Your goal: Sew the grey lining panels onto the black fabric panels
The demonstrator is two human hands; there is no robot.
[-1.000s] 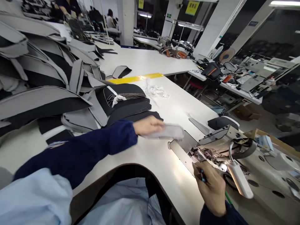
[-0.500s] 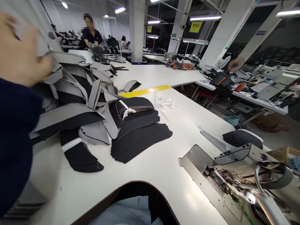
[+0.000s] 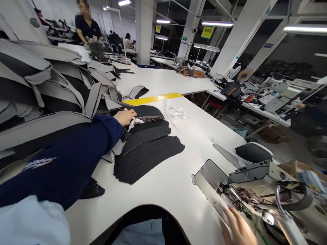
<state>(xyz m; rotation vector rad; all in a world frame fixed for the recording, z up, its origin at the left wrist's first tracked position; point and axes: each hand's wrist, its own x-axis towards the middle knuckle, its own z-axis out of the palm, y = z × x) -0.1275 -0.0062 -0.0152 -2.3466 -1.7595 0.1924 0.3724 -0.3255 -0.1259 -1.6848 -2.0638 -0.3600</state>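
My left hand (image 3: 125, 117), in a dark blue sleeve, reaches across the white table (image 3: 178, 177) to a stack of black curved fabric pieces (image 3: 148, 146). Its fingers are closed on the white tie (image 3: 135, 121) bound around the upper bundle. My right hand (image 3: 238, 229) shows only partly at the bottom edge, fingers stretched out flat beside the sewing machine's metal plate (image 3: 212, 177). It holds nothing that I can see.
A tall heap of grey and black padded panels (image 3: 51, 92) fills the left. The sewing machine (image 3: 258, 190) with its lamp arm sits at the right. White scraps (image 3: 176, 112) and yellow tape (image 3: 153, 98) lie farther back. A person (image 3: 85, 27) works at a far table.
My left hand came down from the top of the grey heap to the tied black bundle. My right hand has come back into view by the machine plate.
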